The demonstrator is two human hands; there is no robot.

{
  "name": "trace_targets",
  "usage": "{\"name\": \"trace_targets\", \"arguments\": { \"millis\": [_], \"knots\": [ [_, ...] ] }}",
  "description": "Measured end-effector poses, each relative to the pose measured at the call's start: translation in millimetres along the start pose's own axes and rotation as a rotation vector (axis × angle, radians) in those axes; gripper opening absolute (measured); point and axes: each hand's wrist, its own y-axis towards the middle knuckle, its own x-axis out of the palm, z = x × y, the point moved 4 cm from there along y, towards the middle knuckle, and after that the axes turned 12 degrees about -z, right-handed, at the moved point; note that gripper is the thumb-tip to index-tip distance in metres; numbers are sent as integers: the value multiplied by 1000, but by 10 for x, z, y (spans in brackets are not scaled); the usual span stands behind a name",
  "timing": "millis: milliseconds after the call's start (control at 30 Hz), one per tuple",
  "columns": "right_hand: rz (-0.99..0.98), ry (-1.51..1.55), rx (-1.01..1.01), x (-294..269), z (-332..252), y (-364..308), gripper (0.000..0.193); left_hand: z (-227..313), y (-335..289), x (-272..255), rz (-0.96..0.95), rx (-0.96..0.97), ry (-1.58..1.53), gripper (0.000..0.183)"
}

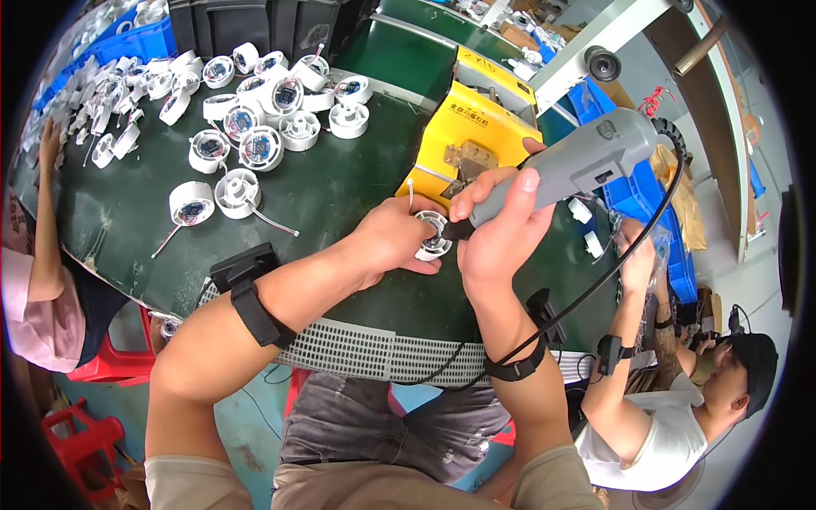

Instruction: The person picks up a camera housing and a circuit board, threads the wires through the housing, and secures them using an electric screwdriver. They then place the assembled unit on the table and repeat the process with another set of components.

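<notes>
My left hand (395, 234) is closed around a small round white plastic housing (432, 248), held over the green table in front of me. My right hand (507, 229) grips a grey electric screwdriver (578, 161), its body slanting up to the right. The screwdriver's dark nose meets the housing, and the tip itself is hidden inside it. Just beyond my hands stands a yellow screw feeder (476, 119) with a metal mechanism on its front. Left of it lie many white round housings (261, 148), several with circuit boards and thin wires.
A black crate (255, 30) and a blue bin (144, 41) stand at the back left. The screwdriver's black cable (629, 263) loops down on the right. People work on both sides, a pink-sleeved one (42, 297) at left and a black-capped one (752, 370) at right. Blue trays (637, 195) hold parts.
</notes>
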Motion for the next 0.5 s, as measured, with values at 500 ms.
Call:
{"name": "trace_targets", "arguments": {
  "millis": [500],
  "knots": [
    [-149,-4,-91,0,64,-91,48,-24,61,4,-32,55,67,28]
  ]
}}
